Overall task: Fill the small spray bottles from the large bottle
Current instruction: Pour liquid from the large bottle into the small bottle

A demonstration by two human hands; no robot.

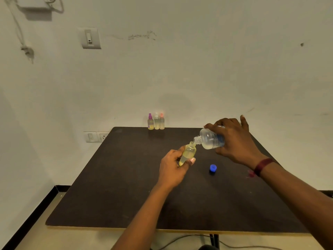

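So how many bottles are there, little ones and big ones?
Small spray bottles with tops on: 3 (purple-topped, white-topped, red-topped)
Small open bottle, in the left hand: 1
Large bottle, in the right hand: 1
Total: 5

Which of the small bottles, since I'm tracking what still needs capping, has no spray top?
The yellowish bottle held in the left hand, tilted to the large bottle: its neck is bare. The three standing bottles carry spray tops.

A dark table [126, 195] stands against the wall. Three small spray bottles [156, 122] stand together at its far edge, and a blue cap [213, 167] lies right of the middle.
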